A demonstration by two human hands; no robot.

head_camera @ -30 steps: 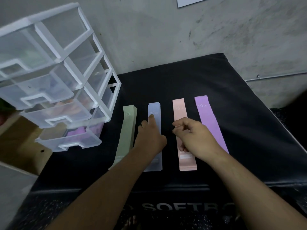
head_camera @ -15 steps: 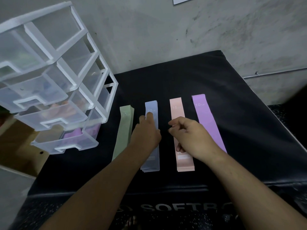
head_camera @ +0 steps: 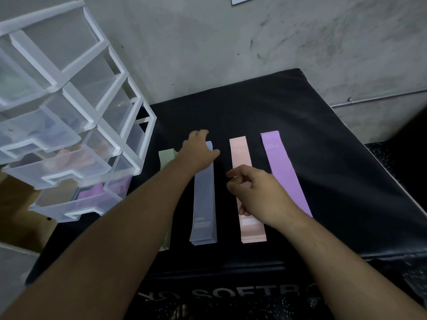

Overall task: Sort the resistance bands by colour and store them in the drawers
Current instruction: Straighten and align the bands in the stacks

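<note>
- Four stacks of flat resistance bands lay side by side as long strips on the black pad (head_camera: 323, 158), running from near its front edge toward the wall-side edge.
- From the left edge toward the right: a green stack (head_camera: 166, 157), mostly hidden under the left forearm; a blue stack (head_camera: 204, 199) with a pale label near its front end; a pink stack (head_camera: 241, 153) printed "15"; and a purple stack (head_camera: 284, 169) printed "10".
- The strips were apart from one another, with black pad showing between them, and layered edges showed at the front ends of the blue and pink stacks.
- The left hand (head_camera: 196, 150) lay over the far end of the blue stack, its thumb out to the right across the strip and its fingers (head_camera: 199, 133) bent down past the strip's end. Whether they gripped it could not be told.
- The right hand (head_camera: 256, 192) was above the middle of the pink stack, its fingers loosely curled and its thumb close to its forefinger, holding nothing visible.
- A translucent drawer unit (head_camera: 69, 112) with a white frame stood at the pad's left edge, its drawers pulled partly out. Purple showed in the lowest drawer, and a pinkish blur in the one above it.
</note>
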